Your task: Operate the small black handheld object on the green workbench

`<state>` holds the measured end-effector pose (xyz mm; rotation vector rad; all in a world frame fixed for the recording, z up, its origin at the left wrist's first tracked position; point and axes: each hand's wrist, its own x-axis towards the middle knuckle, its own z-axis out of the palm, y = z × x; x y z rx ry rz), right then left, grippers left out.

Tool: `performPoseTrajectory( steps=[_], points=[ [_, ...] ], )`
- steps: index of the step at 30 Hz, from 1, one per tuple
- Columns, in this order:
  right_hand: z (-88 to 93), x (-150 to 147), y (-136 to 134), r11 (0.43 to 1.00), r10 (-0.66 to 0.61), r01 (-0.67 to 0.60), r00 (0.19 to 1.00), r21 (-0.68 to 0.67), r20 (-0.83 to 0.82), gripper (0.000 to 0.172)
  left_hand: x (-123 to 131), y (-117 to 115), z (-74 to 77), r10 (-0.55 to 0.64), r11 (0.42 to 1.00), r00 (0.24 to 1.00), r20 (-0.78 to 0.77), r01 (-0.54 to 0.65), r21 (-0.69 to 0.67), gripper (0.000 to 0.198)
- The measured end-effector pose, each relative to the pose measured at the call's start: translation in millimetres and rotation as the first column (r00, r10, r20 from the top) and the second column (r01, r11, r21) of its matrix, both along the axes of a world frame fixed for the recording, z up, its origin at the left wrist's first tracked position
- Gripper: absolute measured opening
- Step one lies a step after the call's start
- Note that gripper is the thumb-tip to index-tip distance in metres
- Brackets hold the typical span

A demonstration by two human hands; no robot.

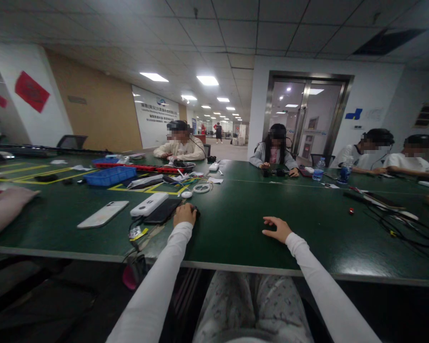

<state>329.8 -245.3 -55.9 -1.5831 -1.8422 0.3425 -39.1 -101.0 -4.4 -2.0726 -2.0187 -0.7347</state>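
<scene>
My left hand (185, 215) is closed around a small dark object (197, 210), mostly hidden under its fingers, on the green table (232, 233). Just left of that hand lies a black flat item (163, 212), with a white power bank (149, 204) partly over it. A white phone (103, 214) rests farther left. My right hand (277, 229) is over the table near its front edge, thumb and fingers apart, holding nothing.
A blue tray (110, 176), cables and a white tape ring (201, 188) are at the back left. Black cables (407, 224) and bottles (318, 169) stand or lie at the right. Several people sit around the table; another person's arm (9, 209) reaches in at far left.
</scene>
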Motion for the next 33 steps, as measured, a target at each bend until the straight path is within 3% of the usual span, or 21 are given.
performPoseTrajectory(
  steps=[12,18,24,29,33],
  points=[
    [7.2,-2,-5,1.0,0.006,-0.006,1.0,-0.024,0.019,0.053,1,-2,-0.7,-0.042,0.999,0.997,-0.068,0.04,-0.028,0.023],
    [5.3,-2,-3,1.0,0.001,0.0,1.0,-0.025,0.022,0.052,14,-6,-3.5,-0.123,0.992,0.991,-0.06,0.12,-0.044,0.022],
    [5.8,-2,-4,1.0,-0.001,0.002,1.0,-0.028,0.024,0.053,74,-30,-9.5,-0.316,0.947,0.949,-0.009,0.314,-0.072,0.018],
    [7.7,-2,-4,1.0,-0.003,0.004,0.999,-0.026,0.038,0.06,144,-62,-15.5,-0.486,0.864,0.872,0.061,0.49,-0.118,0.017],
    [6.0,-2,-1,1.0,-0.017,0.018,0.998,-0.012,0.056,0.065,185,-83,-20.6,-0.592,0.794,0.801,0.083,0.598,-0.109,0.015]
  ],
)
